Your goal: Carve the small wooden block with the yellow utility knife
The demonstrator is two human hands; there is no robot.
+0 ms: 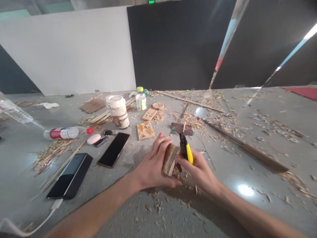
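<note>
My left hand (pixel 152 165) is wrapped around a small wooden block (pixel 170 158), its fingers over the far side and its thumb along the near side. A black and yellow utility knife (pixel 189 154) is gripped in my right hand (pixel 204 170), tilted with its black end pointing away from me. My right thumb reaches to the block's right side; whether the blade touches the wood I cannot make out. Just beyond the hands lie a patterned square piece (pixel 146 130) and a dark reddish-brown piece (pixel 182 129). Wood shavings are scattered beneath and around both hands.
To the left are a phone (pixel 114 149), a power bank (pixel 70 176) with a white cable, and a plastic bottle (pixel 64 132) on its side. A paper cup (pixel 119 112) and a green-capped bottle (pixel 141 100) stand farther back. A long wooden strip (pixel 262 158) lies at right.
</note>
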